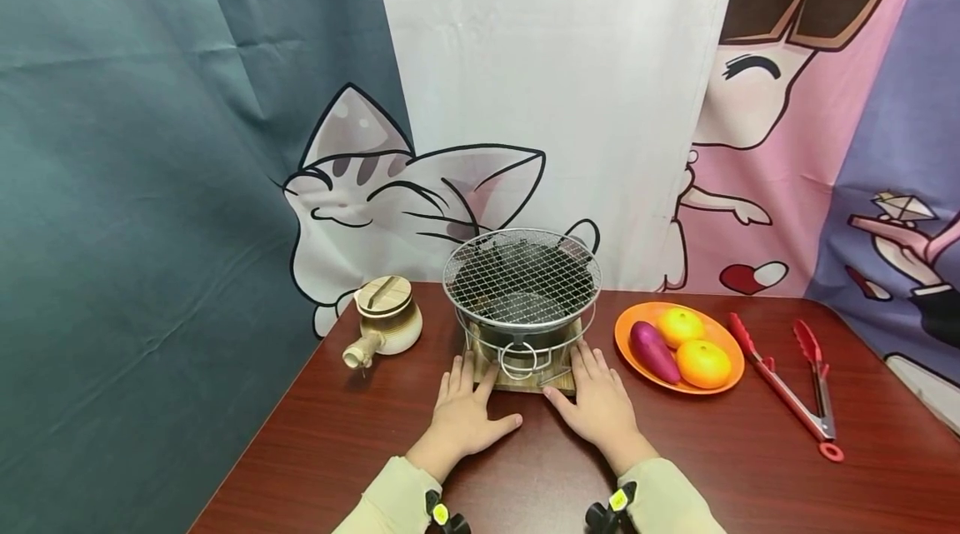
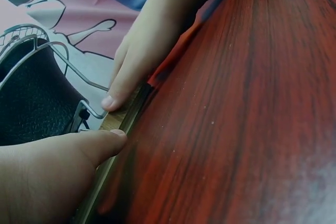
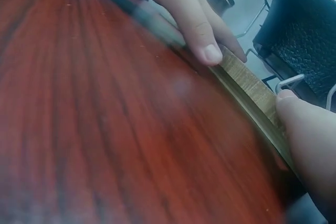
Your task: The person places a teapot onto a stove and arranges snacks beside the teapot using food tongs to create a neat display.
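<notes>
A small tabletop grill (image 1: 514, 342) with a black bowl and a round wire mesh (image 1: 525, 276) stands on a square wooden board (image 1: 517, 385). My left hand (image 1: 461, 416) is at the board's front left corner, fingers straight and spread, the thumb pointing off to the side. At the front right corner lies my right hand (image 1: 602, 402), its fingers stretched forward along the board's side. The wrist views show fingertips of both hands right at the board's edge (image 3: 247, 82). A wire ring hangs at the front of the grill, between the hands.
To the left stands a lidded clay pot (image 1: 390, 319) with a side handle. On the right, an orange plate (image 1: 626, 351) carries a purple eggplant-shaped item (image 1: 654, 352) and two orange fruits (image 1: 703, 364). Red-tipped tongs (image 1: 795, 401) lie spread beyond it. A printed curtain (image 1: 555, 84) hangs behind the table.
</notes>
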A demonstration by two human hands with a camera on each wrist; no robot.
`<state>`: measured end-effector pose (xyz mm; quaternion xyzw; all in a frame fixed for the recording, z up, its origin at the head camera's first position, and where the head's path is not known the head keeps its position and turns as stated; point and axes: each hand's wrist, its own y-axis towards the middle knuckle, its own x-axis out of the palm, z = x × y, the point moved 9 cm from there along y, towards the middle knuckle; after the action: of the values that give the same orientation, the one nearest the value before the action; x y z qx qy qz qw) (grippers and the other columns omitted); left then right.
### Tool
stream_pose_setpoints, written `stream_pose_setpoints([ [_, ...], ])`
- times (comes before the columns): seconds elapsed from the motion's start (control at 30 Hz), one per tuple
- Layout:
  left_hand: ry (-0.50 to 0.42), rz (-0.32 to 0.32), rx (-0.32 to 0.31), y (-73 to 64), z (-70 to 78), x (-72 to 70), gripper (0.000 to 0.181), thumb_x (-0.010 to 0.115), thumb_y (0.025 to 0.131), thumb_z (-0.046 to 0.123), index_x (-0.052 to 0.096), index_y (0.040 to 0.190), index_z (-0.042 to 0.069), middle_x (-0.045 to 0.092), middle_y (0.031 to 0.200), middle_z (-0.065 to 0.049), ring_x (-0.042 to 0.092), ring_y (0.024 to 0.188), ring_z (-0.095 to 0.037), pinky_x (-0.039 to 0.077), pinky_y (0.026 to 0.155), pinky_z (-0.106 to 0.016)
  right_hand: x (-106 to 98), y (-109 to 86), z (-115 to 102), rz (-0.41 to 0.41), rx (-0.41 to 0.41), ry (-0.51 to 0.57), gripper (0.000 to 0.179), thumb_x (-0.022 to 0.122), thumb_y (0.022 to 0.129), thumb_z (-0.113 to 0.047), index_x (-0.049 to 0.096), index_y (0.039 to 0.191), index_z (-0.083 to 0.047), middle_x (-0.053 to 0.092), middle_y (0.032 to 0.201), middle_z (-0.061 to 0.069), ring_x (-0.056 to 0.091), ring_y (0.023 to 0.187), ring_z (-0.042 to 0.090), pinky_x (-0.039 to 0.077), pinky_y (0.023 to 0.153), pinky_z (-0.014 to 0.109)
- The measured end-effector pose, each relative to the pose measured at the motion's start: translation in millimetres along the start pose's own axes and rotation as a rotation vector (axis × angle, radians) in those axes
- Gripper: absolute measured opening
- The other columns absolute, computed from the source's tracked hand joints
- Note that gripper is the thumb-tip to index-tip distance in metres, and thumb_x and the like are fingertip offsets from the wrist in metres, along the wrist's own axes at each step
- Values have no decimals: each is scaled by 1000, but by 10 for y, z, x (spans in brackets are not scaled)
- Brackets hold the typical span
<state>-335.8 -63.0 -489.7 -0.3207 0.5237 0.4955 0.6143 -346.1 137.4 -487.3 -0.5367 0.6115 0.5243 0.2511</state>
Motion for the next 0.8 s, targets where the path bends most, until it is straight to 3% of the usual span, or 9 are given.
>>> stream_pose_setpoints([
  [0.23, 30, 5, 6, 5, -14, 28, 94, 58, 85, 72, 33, 159, 18, 14, 164, -27, 11, 152, -45, 17, 118, -60, 29, 39, 30, -34, 30, -38, 91, 58, 91, -65, 41, 152, 1, 34, 160, 20, 30, 146, 45, 27, 113, 66],
  [0.43, 21, 13, 13, -19, 38, -52, 93, 62, 84, 68, 38, 156, 16, 18, 162, -29, 13, 151, -47, 18, 117, -61, -18, 11, 21, -17, 43, -45, 91, 59, 91, -65, 41, 152, 0, 35, 158, 23, 31, 145, 48, 27, 112, 66],
  [0.8, 36, 15, 4, -18, 20, -9, 94, 59, 84, 71, 35, 158, 19, 15, 164, -27, 11, 152, -45, 16, 118, -60, -43, 1, -33, 35, 22, -1, 85, 64, 89, -60, 45, 149, -1, 41, 155, 21, 36, 143, 45, 30, 112, 64],
])
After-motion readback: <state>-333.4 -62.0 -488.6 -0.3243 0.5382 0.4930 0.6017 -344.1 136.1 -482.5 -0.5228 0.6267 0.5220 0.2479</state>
